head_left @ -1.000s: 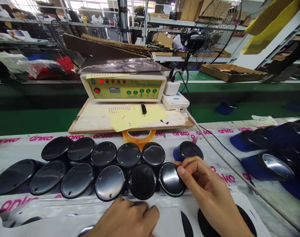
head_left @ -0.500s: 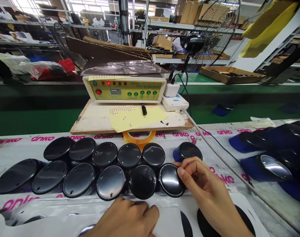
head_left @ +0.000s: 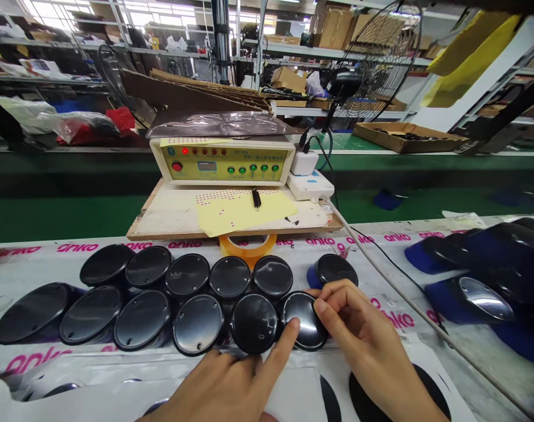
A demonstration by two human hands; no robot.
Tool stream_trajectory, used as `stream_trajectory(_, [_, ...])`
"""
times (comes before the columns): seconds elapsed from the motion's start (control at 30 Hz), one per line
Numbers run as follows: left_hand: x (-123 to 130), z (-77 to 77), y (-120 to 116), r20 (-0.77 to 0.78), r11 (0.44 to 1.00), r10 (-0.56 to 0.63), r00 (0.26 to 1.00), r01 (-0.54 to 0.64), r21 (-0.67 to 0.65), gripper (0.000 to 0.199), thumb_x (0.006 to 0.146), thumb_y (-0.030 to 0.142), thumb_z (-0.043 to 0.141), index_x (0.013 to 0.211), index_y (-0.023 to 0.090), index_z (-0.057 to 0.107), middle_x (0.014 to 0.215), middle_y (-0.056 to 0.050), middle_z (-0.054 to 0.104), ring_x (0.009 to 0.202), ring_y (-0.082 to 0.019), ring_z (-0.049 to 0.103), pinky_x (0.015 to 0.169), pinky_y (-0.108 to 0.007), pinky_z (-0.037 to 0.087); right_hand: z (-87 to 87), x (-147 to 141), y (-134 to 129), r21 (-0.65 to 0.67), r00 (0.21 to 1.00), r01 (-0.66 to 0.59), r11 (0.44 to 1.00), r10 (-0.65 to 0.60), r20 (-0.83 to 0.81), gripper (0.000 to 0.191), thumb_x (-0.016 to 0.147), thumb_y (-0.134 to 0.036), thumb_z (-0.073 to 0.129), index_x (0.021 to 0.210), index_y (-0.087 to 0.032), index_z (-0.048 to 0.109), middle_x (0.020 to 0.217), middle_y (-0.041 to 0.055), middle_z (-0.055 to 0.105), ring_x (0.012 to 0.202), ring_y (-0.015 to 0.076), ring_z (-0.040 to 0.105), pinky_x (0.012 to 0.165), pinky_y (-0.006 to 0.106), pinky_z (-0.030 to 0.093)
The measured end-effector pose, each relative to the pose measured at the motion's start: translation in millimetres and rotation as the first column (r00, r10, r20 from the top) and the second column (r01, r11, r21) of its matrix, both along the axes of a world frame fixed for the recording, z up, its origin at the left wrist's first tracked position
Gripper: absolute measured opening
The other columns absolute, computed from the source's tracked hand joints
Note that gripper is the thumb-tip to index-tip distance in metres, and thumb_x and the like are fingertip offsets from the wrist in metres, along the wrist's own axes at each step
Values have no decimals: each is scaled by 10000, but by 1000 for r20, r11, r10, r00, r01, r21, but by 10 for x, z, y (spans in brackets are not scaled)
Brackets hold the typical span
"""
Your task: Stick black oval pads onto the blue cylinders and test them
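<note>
Hands (head_left: 367,337) partly covering round black top (head_left: 309,333), white sheet (head_left: 299,395) cut off below

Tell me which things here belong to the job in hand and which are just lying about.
In the job, it seems:
round black-topped piece at the left fingers and right fingers
similar pieces lined up in two rows

Probably just lying about:
orange tape roll
cardboard tray
black fan

The single view looks from head height, forward and steeply down over the counter (head_left: 464,357), with both hands (head_left: 367,346) close at the bottom edge and shelves (head_left: 310,50) far beyond.
</note>
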State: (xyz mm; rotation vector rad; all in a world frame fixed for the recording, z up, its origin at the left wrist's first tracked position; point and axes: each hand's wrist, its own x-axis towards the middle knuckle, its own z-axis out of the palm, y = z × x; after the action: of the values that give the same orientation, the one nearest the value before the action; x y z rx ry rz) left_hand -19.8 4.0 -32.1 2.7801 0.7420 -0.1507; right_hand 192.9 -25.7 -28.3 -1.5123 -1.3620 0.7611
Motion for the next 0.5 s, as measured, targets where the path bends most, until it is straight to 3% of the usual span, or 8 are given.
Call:
stream_trajectory(0.17, [13,9,15,-28,999,-8,1000,7,-51,1218,741,395,755,1415,217,-244,1112,-162,677,897,-308,692,746,-386,558,-66,-18,-7,10,999,-26,1000,26,-45,200,923,-354,535,773,-243,462,920,-7,512,833,123,566,796,250,517])
stream_trajectory(0.23, [17,21,24,-39,998,-16,999,14,-55,1166,757,415,735,1438,221,-191,1090,-158,687,888,-306,694,748,-387,556,-109,-18,-16,56,994,7,998,-1,-112,126,910,-328,563,963,-289,456,1026,1,515,934,144,600,818,279,541])
stream_trajectory(0.27, [21,30,28,-48,999,-16,999,13,-50,1131,767,418,724,1453,220,-154,1073,-154,694,871,-305,696,742,-389,557,-126,-14,-22,93,994,22,995,-12,-108,228,911,-310,563,1091,-320,423,1104,13,513,986,157,605,845,303,544])
stream_trajectory(0.3, [27,40,29,-58,999,-17,998,15,-42,1092,778,421,712,1467,212,-109,1051,-150,702,848,-302,700,732,-389,559,-137,-10,-28,131,999,2,991,5,-49,346,919,-291,547,1210,-348,371,1190,29,505,1048,173,594,890,335,533])
stream_trajectory(0.37, [46,55,19,-77,1000,-19,997,18,-19,997,807,435,674,1486,182,-12,1007,-146,713,792,-291,703,705,-371,562,-144,-4,-47,155,964,-162,975,123,237,483,950,-265,476,1379,-369,278,1361,49,451,1214,203,497,1001,390,461])
stream_trajectory(0.43, [62,54,-23,-87,999,5,996,-1,39,926,818,445,651,1489,155,82,950,-133,722,702,-261,701,639,-313,560,-137,-16,-78,65,799,-335,940,247,548,519,972,-257,406,1455,-338,234,1470,35,365,1348,223,327,1060,415,397])
stream_trajectory(0.5, [62,28,-112,-70,985,73,995,-61,161,864,805,406,667,1477,143,193,854,-93,722,603,-217,682,541,-240,532,-124,-52,-120,4,649,-365,931,252,718,565,967,-262,400,1490,-275,188,1512,29,291,1391,246,225,1058,437,399])
